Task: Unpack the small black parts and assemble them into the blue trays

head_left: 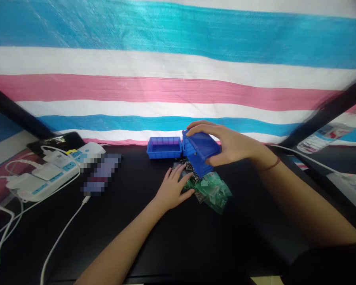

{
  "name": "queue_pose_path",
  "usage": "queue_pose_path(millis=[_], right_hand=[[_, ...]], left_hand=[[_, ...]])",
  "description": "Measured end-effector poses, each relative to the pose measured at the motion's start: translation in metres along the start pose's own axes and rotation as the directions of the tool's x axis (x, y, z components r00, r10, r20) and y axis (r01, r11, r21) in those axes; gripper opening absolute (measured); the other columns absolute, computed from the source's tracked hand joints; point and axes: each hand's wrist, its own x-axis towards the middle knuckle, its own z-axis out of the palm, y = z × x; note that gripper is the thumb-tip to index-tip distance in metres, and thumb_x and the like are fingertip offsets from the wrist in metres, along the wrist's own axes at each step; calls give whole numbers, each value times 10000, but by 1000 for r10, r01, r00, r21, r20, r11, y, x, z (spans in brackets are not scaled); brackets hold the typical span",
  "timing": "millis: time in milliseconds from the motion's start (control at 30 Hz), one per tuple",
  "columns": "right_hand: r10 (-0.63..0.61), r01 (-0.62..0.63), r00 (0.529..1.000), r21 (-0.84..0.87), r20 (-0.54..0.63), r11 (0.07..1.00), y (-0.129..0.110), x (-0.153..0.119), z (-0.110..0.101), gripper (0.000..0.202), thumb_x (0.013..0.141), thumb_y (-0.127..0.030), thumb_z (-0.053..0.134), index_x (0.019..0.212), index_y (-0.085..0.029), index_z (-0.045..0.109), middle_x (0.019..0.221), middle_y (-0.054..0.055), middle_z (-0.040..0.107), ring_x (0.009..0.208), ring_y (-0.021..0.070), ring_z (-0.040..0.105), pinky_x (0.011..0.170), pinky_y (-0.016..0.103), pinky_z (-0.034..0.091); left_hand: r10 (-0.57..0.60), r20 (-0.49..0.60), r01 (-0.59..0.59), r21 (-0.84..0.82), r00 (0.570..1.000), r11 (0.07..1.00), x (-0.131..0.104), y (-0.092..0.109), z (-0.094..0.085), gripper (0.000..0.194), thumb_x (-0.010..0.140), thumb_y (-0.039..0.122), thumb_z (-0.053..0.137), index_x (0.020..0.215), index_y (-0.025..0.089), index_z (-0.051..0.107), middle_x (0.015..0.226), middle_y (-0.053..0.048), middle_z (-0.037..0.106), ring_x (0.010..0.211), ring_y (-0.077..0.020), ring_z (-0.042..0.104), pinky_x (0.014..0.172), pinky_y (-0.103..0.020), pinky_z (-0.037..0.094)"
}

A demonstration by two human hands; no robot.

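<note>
My right hand [222, 140] grips a blue plastic bin [200, 152], which is tilted with its opening facing down and to the left. Below it lies a pile of small dark and metallic parts [190, 168] together with green translucent plastic packets [215, 192]. Spread fingers of my left hand [173, 188] rest at the left edge of this pile, palm down. A second blue bin [164, 148] stands upright just left of the tilted one, with no contents visible inside.
White power strips with plugs and cables [56, 170] lie on the black table [106, 233] at left, beside a phone [102, 174] on a white cable. Another power strip [351, 188] and a clear plastic bottle [323, 136] are at right. Striped sheeting hangs behind.
</note>
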Motion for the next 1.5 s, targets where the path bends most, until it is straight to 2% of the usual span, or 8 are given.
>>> queue_pose_path(millis=[667,900,1000,1067,1133,1200,1300,1500], right_hand=[[-24,32,999,-236,37,971,-14,-16,10,662,662,-202,697,1288,-277,498,1430,60,375,1326,337,329,1072,535,331],[82,-96,976,-61,-201,994,5,-50,-15,696,625,-207,740,1276,-290,509,1407,53,419,1282,324,417,1040,505,382],[268,-170,829,236,-490,957,48,-96,-7,677,622,-180,757,1244,-312,524,1379,42,462,1256,272,455,982,390,442],[407,-97,597,441,-691,892,84,-133,13,630,593,-172,762,1171,-323,562,1286,30,544,1164,232,525,916,324,475],[577,-30,387,616,-719,787,115,-167,41,577,551,-163,763,1082,-318,596,1171,24,605,1020,207,591,779,281,517],[718,-27,278,742,-638,669,137,-191,67,569,526,-166,762,1054,-305,602,1096,24,634,930,204,615,694,276,530],[789,-63,258,805,-558,590,151,-208,91,621,535,-186,783,1114,-304,592,1078,7,652,920,195,634,735,293,537],[739,-408,215,628,-639,662,160,-204,98,408,649,-351,758,1017,-190,685,987,65,693,934,245,645,882,412,510]], left_hand=[[-8,6,8,21,1000,1000,-1,-1,1,506,912,471,490,1367,252,457,1507,-130,331,1397,-305,296,1122,-557,243],[-9,20,9,22,1000,1000,-2,-1,0,501,924,476,464,1376,262,448,1516,-124,318,1400,-304,294,1127,-552,242],[-9,12,8,30,1000,1000,-2,-1,1,508,918,484,470,1378,269,451,1524,-110,304,1420,-323,240,1127,-560,237],[-13,0,13,33,1000,999,-1,-1,1,517,904,487,492,1373,272,458,1526,-104,300,1426,-339,216,1126,-568,237],[-12,-9,12,31,1000,999,-2,-1,2,523,894,484,511,1370,272,463,1523,-102,305,1421,-346,222,1123,-568,247],[-7,-15,7,29,1000,1000,-2,-1,2,526,888,479,520,1368,270,465,1517,-103,314,1417,-346,233,1120,-560,261],[-7,-19,7,36,1000,999,-2,-1,1,521,888,475,521,1362,264,472,1509,-106,325,1416,-344,231,1117,-549,275],[-15,-14,16,43,1000,999,-2,-1,0,509,892,475,511,1355,264,482,1507,-108,325,1413,-352,232,1102,-546,300]])
